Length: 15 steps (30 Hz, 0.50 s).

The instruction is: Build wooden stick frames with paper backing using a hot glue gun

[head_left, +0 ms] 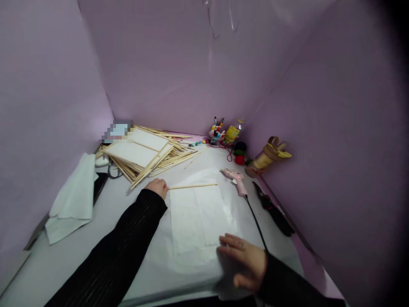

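Observation:
My left hand (156,187) is closed on the left end of a thin wooden stick (193,186), which lies along the top edge of a white paper sheet (198,217) in the middle of the table. My right hand (244,260) lies flat and open on the paper's lower right corner, fingers stretched out to the left. A pink glue gun (235,179) rests just right of the stick's far end, its black cord (255,221) running down toward my right wrist.
A pile of wooden sticks and framed white panels (143,153) sits at the back left. A folded white cloth (75,196) lies at the left. A cup of markers (216,133), yarn balls (239,153), a jar (266,157) and a black tool (273,209) line the right wall.

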{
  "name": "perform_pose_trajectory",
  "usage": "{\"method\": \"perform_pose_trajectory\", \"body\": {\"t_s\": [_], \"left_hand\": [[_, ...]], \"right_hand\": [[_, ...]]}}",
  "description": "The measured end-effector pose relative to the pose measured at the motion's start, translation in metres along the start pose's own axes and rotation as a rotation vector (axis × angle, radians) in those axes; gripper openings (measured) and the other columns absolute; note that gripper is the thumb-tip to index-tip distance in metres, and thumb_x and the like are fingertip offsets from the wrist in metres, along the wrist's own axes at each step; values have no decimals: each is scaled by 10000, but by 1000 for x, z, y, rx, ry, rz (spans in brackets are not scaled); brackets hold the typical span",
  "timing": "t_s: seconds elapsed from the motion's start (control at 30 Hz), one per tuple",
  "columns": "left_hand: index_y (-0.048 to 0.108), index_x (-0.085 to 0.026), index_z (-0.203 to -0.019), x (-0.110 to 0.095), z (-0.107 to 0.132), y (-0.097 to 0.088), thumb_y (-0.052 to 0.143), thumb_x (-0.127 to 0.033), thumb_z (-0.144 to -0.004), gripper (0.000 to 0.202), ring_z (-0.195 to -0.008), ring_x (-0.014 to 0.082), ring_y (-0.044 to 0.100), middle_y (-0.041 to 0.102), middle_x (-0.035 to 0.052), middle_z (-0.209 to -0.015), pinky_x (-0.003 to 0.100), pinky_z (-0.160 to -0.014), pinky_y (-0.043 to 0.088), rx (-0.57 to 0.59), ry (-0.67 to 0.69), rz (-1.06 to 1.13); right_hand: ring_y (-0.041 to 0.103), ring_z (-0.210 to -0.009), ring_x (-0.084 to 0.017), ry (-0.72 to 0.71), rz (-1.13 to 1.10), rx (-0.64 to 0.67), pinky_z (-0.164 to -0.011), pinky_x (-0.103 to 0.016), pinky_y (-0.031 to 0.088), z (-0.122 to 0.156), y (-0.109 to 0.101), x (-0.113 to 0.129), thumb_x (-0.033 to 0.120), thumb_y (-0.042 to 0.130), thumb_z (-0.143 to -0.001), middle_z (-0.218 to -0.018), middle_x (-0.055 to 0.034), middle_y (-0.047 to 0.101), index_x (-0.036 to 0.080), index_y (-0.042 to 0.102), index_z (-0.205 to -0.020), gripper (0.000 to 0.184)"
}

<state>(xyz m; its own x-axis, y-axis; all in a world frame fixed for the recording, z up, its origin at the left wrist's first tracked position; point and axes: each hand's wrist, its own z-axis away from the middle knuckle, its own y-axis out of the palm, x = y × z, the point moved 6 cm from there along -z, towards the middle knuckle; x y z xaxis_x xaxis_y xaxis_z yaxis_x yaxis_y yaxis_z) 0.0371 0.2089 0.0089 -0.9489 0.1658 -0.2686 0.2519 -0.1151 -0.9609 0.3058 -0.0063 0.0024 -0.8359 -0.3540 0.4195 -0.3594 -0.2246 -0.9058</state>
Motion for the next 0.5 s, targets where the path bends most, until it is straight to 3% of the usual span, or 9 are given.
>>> {"method": "perform_pose_trajectory", "body": {"t_s": [0.07, 0.1, 0.17, 0.23, 0.3, 0.5], "left_hand": [[623, -178, -793, -1, 0, -1, 490, -231, -820, 146, -831, 203, 577, 604, 70, -860, 282, -729, 419, 17, 6, -7], [622, -180, -797, -2, 0, -1, 493, -230, -818, 140, -837, 204, 576, 603, 70, -864, 282, -731, 419, 30, 11, -10], [620, -185, -803, -2, 0, -2, 500, -228, -816, 128, -847, 204, 572, 599, 68, -869, 282, -738, 417, 50, 21, -8], [617, -191, -798, -2, 0, -1, 506, -230, -814, 119, -842, 200, 567, 592, 62, -864, 281, -744, 416, 58, 20, 5], [616, -192, -801, -1, -1, -1, 510, -222, -812, 111, -850, 198, 562, 585, 61, -867, 285, -763, 414, 59, 19, 30], [626, -185, -831, 0, 1, 5, 499, -181, -810, 129, -920, 221, 561, 598, 85, -916, 314, -807, 411, 111, -6, 94]], "right_hand": [[678, -727, -212, 324, -71, -60, -669, -326, 534, -16, -34, -50, 580, 442, -821, -831, -71, 729, 210, 688, -1013, 483], [662, -662, -201, 516, -36, -147, -633, -316, 520, -25, -55, -78, 541, 422, -838, -756, -68, 718, 185, 682, -984, 465], [655, -732, -214, 808, 78, -277, -654, -306, 501, -46, -90, -124, 471, 528, -774, -821, -91, 712, 137, 664, -965, 408], [650, -748, -245, 868, 110, -287, -654, -334, 489, -75, -106, -150, 450, 556, -746, -833, -134, 705, 92, 662, -939, 420], [646, -729, -266, 879, 120, -277, -636, -358, 479, -97, -109, -160, 473, 572, -721, -780, -144, 695, 92, 673, -874, 423], [643, -764, -282, 709, 42, -262, -627, -366, 465, -119, -104, -143, 498, 614, -658, -673, -92, 661, 194, 681, -772, 331]]}}
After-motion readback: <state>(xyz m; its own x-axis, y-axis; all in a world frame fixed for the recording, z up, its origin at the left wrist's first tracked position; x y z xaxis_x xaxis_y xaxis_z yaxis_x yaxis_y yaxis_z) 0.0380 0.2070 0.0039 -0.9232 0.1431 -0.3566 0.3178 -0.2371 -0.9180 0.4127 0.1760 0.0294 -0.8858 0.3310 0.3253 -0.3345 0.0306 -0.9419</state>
